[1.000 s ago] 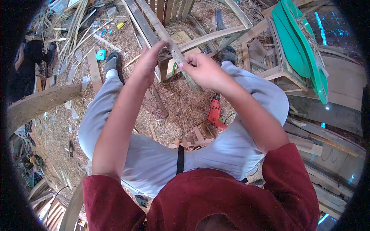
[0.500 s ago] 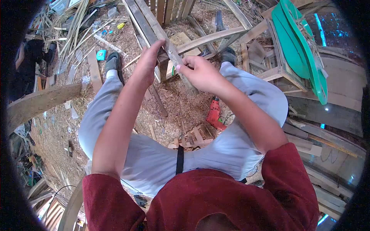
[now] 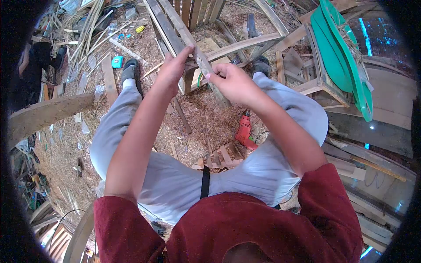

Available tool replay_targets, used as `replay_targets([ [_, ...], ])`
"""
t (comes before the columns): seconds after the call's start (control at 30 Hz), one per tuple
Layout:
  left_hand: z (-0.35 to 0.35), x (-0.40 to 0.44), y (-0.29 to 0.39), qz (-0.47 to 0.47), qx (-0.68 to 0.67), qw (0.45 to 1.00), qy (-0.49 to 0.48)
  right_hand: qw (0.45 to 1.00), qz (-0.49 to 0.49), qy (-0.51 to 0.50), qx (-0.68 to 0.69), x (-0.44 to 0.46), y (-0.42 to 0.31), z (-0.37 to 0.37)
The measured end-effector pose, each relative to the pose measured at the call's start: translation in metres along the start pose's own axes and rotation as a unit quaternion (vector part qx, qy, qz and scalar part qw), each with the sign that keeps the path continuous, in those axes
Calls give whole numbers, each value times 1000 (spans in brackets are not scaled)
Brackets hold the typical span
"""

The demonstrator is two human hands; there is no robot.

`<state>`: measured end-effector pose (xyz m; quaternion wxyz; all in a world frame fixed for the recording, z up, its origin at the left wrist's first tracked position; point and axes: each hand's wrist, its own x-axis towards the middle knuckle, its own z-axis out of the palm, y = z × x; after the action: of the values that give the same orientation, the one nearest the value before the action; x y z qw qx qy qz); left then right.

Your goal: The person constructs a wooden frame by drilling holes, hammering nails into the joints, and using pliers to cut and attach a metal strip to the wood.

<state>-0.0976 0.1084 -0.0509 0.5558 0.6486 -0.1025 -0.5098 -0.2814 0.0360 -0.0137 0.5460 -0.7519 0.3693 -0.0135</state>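
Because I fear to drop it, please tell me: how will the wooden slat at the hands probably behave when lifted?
The slat is probably stiff: it is long, yet looks straight, without sag. It may be fairly light for its length, since it looks narrow. Slipping from the right hand seems unlikely, as its surface looks weathered, not polished.

The head camera looks down at both hands (image 3: 173,72) (image 3: 232,84).

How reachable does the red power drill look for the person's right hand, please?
Probably yes: nothing visible blocks the red power drill, though the right hand would first release the grey-brown wooden strip.
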Motion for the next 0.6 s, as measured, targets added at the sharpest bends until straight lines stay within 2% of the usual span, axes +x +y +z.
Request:
replay_targets([
  [0.07,-2,5,-6,25,-3,1000,-12,999,25,6,-33,-2,-5,-8],
  [0.17,-13,18,-10,-30,-33,999,-31,998,37,15,-46,-4,-8,-13],
  [0.37,-2,-2,-10,50,22,998,-17,998,17,21,-49,-2,-2,-11],
  [0.6,0,1,-15,47,-44,997,-33,999,14,27,-36,-2,-4,-10],
])
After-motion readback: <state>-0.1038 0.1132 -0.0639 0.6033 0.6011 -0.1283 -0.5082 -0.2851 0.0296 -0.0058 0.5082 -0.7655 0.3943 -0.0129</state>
